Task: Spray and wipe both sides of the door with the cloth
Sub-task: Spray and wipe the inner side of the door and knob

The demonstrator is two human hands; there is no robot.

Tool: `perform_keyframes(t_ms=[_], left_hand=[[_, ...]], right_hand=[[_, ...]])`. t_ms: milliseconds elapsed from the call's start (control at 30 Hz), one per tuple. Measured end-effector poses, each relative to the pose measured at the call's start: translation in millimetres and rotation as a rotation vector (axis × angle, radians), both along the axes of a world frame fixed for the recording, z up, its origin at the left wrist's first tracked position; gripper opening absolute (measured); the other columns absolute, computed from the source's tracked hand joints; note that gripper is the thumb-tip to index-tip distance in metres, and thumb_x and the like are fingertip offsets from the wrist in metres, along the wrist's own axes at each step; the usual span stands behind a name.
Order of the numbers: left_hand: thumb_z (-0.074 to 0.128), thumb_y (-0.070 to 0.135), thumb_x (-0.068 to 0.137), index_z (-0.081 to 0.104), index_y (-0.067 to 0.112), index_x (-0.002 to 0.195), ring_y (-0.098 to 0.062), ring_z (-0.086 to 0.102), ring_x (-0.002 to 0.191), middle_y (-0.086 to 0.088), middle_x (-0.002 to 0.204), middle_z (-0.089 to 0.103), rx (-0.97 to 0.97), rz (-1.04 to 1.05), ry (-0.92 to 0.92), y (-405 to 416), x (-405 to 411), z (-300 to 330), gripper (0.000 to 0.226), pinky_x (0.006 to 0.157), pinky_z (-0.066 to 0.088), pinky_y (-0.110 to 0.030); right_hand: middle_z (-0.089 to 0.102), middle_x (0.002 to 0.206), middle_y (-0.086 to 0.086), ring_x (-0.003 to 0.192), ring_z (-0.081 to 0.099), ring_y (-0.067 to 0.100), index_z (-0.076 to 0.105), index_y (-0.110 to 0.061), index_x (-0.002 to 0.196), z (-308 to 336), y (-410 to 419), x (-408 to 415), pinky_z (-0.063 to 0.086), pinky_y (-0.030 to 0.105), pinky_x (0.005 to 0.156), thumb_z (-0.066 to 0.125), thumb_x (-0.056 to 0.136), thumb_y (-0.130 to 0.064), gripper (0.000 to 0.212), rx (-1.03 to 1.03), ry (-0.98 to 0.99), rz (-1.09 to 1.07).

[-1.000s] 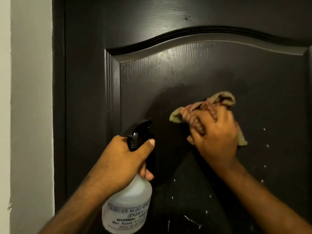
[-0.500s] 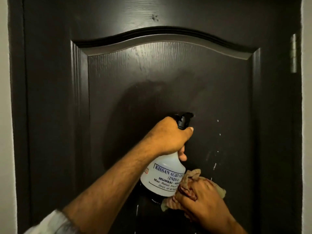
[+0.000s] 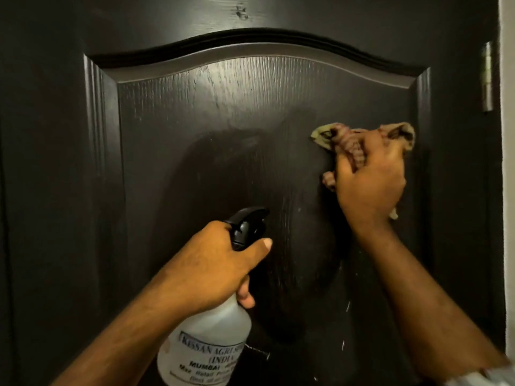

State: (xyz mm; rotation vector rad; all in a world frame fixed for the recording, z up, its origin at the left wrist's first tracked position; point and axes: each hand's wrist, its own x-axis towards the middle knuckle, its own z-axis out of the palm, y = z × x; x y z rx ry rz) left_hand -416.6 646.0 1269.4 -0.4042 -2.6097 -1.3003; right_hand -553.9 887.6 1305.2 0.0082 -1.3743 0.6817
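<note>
A dark brown panelled door fills the view, its arched raised panel streaked with damp patches and a few droplets. My right hand grips a crumpled tan and red cloth and presses it against the panel's upper right part. My left hand holds a white spray bottle by its neck, lower centre, with the thumb beside the black trigger head. The nozzle points up and to the right, close to the door.
A metal hinge sits on the door's right edge, next to a strip of pale wall. A small dark mark shows above the arched moulding.
My right hand has carried the cloth from low on the panel up to its upper right. My left hand with the bottle has dropped lower and to the left.
</note>
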Motion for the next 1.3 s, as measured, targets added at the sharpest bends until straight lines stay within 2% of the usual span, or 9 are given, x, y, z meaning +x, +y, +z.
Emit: perform_keyframes(t_ms=[233,333,500,600,667,833,967,1100,1300], left_hand=[[0.066,0.04,0.098,0.072,0.021,0.056,-0.028,0.078,0.056,-0.014,0.05,0.069,0.078,0.097,0.028,-7.2,-7.4,-24.0,0.047,0.077,0.063,-0.04],[0.066,0.04,0.099,0.071,0.017,0.066,-0.028,0.079,0.059,-0.011,0.051,0.07,0.082,0.09,-0.025,-0.5,-7.4,-32.3,0.04,0.076,0.062,-0.036],[0.065,0.04,0.099,0.07,0.011,0.077,-0.025,0.08,0.059,-0.01,0.051,0.069,0.049,0.081,0.016,-0.2,-1.6,-35.6,0.037,0.069,0.06,-0.03],[0.065,0.04,0.098,0.07,0.011,0.076,-0.022,0.08,0.058,-0.013,0.055,0.072,0.032,0.116,-0.003,-10.8,4.3,-38.7,0.036,0.072,0.057,-0.032],[0.064,0.04,0.098,0.07,0.012,0.078,-0.02,0.079,0.058,-0.014,0.059,0.074,0.028,0.134,0.002,-17.6,7.5,-41.4,0.035,0.072,0.057,-0.033],[0.061,0.044,0.096,0.069,0.01,0.078,-0.018,0.079,0.058,-0.012,0.057,0.072,0.048,0.181,-0.025,-41.5,13.3,-71.5,0.039,0.067,0.053,-0.028],[0.06,0.046,0.095,0.072,0.012,0.089,-0.019,0.08,0.059,-0.01,0.055,0.07,0.083,0.19,-0.031,-55.4,13.4,-89.8,0.037,0.072,0.057,-0.033],[0.06,0.041,0.098,0.071,0.018,0.097,-0.018,0.079,0.057,-0.01,0.055,0.071,0.074,0.174,-0.03,-59.4,11.8,-99.6,0.026,0.069,0.057,-0.03],[0.061,0.037,0.101,0.069,0.014,0.081,-0.018,0.078,0.055,-0.009,0.053,0.07,0.073,0.186,-0.034,-66.2,17.9,-106.1,0.032,0.069,0.056,-0.03]], right_hand=[[0.063,0.105,0.013,0.09,0.057,0.03,0.071,-0.023,0.111,-169.4,-70.6,4.0,0.05,0.04,0.077,0.08,0.077,-0.028,0.035,0.37,-0.024,0.08],[0.07,0.098,0.012,0.083,0.06,0.03,0.064,-0.026,0.116,-233.7,-69.6,11.0,0.055,0.04,0.069,0.072,0.079,-0.041,0.041,0.581,-0.129,0.056],[0.072,0.105,0.013,0.088,0.063,0.032,0.067,-0.024,0.125,-201.0,-21.3,10.2,0.056,0.046,0.071,0.072,0.093,-0.04,0.036,0.909,-0.074,0.024],[0.069,0.118,0.021,0.099,0.066,0.042,0.073,-0.019,0.119,-146.7,10.5,2.0,0.059,0.052,0.08,0.076,0.091,-0.03,0.03,0.523,0.009,0.041],[0.064,0.127,0.033,0.111,0.066,0.051,0.057,-0.02,0.128,-109.5,26.9,-0.2,0.059,0.056,0.089,0.078,0.088,-0.027,0.046,0.173,0.003,0.048],[0.052,0.15,0.031,0.136,0.055,0.043,0.062,-0.004,0.141,-115.6,4.1,-8.1,0.04,0.027,0.108,0.07,0.096,-0.035,0.055,-0.197,0.004,0.084],[0.053,0.135,0.032,0.124,0.052,0.039,0.062,-0.012,0.128,-214.4,-24.3,-1.2,0.046,0.037,0.105,0.078,0.089,-0.014,0.042,-0.069,-0.026,0.062],[0.052,0.127,0.022,0.114,0.059,0.044,0.063,-0.018,0.125,-315.6,-21.0,16.4,0.057,0.053,0.094,0.073,0.092,-0.029,0.037,0.086,-0.238,0.111],[0.058,0.116,0.023,0.104,0.058,0.037,0.073,-0.007,0.116,-278.3,-13.4,27.5,0.056,0.047,0.079,0.07,0.092,-0.035,0.037,0.185,-0.295,0.089]])
